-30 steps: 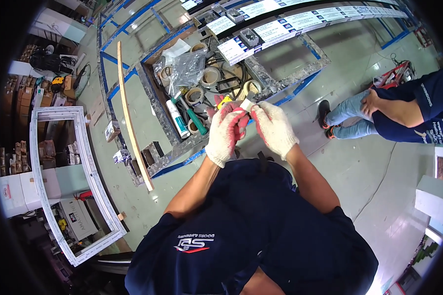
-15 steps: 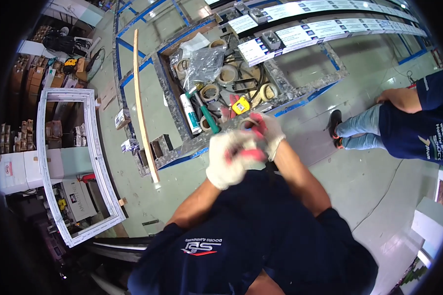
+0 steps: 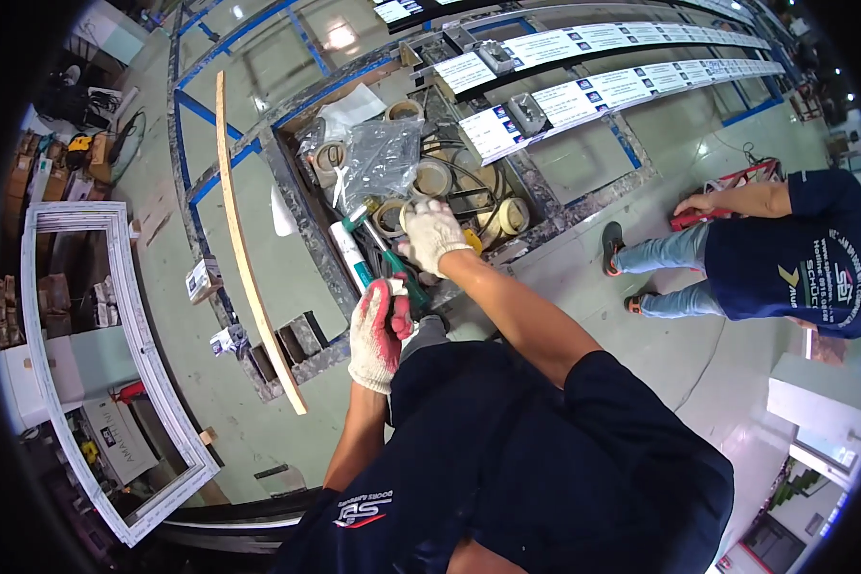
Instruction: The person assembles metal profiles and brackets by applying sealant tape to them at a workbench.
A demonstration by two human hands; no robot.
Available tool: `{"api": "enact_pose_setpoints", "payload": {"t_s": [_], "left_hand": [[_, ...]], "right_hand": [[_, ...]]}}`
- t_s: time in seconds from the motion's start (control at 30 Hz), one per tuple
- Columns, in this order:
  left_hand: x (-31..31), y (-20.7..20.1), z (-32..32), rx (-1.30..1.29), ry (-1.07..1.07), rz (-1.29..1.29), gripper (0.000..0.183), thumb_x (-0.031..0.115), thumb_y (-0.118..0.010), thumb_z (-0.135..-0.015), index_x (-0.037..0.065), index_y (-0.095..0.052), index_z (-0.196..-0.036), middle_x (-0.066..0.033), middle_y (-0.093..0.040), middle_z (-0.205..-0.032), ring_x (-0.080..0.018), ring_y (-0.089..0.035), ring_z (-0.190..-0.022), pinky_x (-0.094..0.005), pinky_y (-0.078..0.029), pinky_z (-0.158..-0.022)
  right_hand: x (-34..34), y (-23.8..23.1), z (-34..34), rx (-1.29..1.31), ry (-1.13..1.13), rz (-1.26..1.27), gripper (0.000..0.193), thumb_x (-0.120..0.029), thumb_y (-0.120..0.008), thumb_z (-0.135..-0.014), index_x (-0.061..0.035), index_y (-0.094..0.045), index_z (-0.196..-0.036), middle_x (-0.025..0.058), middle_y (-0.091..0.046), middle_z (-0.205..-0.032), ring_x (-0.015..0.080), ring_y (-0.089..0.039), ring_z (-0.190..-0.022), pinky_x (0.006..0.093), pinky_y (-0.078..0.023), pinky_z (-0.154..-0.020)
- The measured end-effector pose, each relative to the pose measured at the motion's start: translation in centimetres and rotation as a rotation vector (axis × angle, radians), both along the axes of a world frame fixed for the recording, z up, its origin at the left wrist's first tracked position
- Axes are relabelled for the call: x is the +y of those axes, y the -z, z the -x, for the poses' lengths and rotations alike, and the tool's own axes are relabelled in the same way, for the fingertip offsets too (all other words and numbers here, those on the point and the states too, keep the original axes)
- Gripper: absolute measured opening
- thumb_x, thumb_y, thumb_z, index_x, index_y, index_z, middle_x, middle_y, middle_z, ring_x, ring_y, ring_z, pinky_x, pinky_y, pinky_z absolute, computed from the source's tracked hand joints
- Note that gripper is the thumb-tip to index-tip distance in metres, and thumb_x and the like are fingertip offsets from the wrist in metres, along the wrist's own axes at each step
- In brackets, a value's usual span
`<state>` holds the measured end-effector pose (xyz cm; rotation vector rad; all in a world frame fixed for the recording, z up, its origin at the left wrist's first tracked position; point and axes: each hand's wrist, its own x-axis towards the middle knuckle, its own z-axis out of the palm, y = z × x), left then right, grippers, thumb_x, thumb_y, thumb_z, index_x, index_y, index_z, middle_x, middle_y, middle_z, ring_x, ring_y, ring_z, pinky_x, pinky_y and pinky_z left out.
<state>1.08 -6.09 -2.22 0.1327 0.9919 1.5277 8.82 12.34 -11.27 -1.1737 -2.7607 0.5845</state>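
Note:
Both my hands wear white knitted gloves with red palms. My right hand [image 3: 433, 234] is down in the tool tray [image 3: 311, 215], over the tape measure [image 3: 472, 239] and tape rolls [image 3: 432, 178]; its fingers point into the clutter and their grip is hidden. My left hand [image 3: 378, 337] is at the tray's near edge, fingers curled, with something small and pale at the fingertips that I cannot make out. Between the hands lies a green-handled hammer [image 3: 397, 263]. Left of it is a white and green sealant tube [image 3: 351, 253]. A clear plastic bag [image 3: 378, 153] lies farther back.
White-filmed profiles [image 3: 584, 100] rest across the blue-edged frame at the upper right. A long wooden strip [image 3: 239, 230] lies left of the tray. A white window frame [image 3: 143, 335] stands at the far left. To the right a co-worker [image 3: 775, 249] holds something red.
My hands have parted from in front of my chest. The right one has reached forward into the tray; the left has moved left and down. The co-worker's red object has come into view.

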Motion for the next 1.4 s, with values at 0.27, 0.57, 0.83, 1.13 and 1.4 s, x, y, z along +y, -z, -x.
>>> {"api": "enact_pose_setpoints", "payload": {"t_s": [0.27, 0.57, 0.83, 1.13, 1.4], "left_hand": [[5.3, 2.2, 7.3, -0.006, -0.009, -0.003, 0.026, 0.023, -0.055, -0.112, 0.004, -0.056, -0.130, -0.0024, -0.059, -0.082, -0.0082, -0.048, -0.060, -0.0238, -0.037, -0.051], [7.6, 2.7, 9.2, -0.594, 0.032, 0.006, 0.018, 0.020, -0.054, -0.111, 0.010, -0.061, -0.124, 0.0033, -0.051, -0.078, -0.0076, -0.039, -0.056, -0.0237, -0.028, -0.046], [8.9, 3.8, 10.0, -0.068, 0.246, 0.009, 0.039, 0.040, -0.056, -0.112, 0.006, -0.064, -0.131, -0.0004, -0.061, -0.085, -0.0116, -0.053, -0.063, -0.0267, -0.043, -0.055], [9.0, 4.4, 10.3, -0.373, 0.249, 0.070, 0.034, 0.040, -0.051, -0.113, 0.009, -0.062, -0.120, 0.0011, -0.050, -0.075, -0.0125, -0.042, -0.054, -0.0285, -0.035, -0.049], [7.3, 5.0, 9.0, -0.263, 0.225, 0.034, 0.032, 0.038, -0.054, -0.113, 0.007, -0.061, -0.119, -0.0034, -0.059, -0.082, -0.0134, -0.052, -0.061, -0.0281, -0.041, -0.052]], "right_hand": [[0.9, -6.5, 0.9, 0.640, 0.455, 0.843, 0.044, -0.043, -0.063, -0.103, -0.0004, -0.074, -0.104, 0.0073, -0.067, -0.074, 0.0255, -0.064, -0.064, 0.0406, -0.052, -0.066], [1.2, -10.4, 3.4, 0.691, 0.210, 1.039, 0.016, -0.012, -0.070, -0.102, 0.0030, -0.074, -0.107, -0.0025, -0.074, -0.096, 0.0046, -0.063, -0.088, 0.0276, -0.055, -0.077], [2.2, -9.5, 2.5, 0.625, 0.248, 0.877, 0.018, -0.015, -0.075, -0.095, -0.0003, -0.067, -0.088, -0.0046, -0.061, -0.074, 0.0032, -0.053, -0.072, 0.0273, -0.044, -0.062], [4.2, -10.6, 2.5, 0.575, 0.138, 1.176, 0.027, -0.014, -0.068, -0.101, -0.0006, -0.068, -0.124, 0.0024, -0.073, -0.104, 0.0062, -0.063, -0.095, 0.0257, -0.053, -0.084], [3.7, -10.7, 2.9, 0.482, -0.047, 0.896, 0.030, -0.024, -0.074, -0.097, 0.0015, -0.070, -0.113, 0.0089, -0.072, -0.093, 0.0106, -0.065, -0.091, 0.0312, -0.053, -0.083]]}}
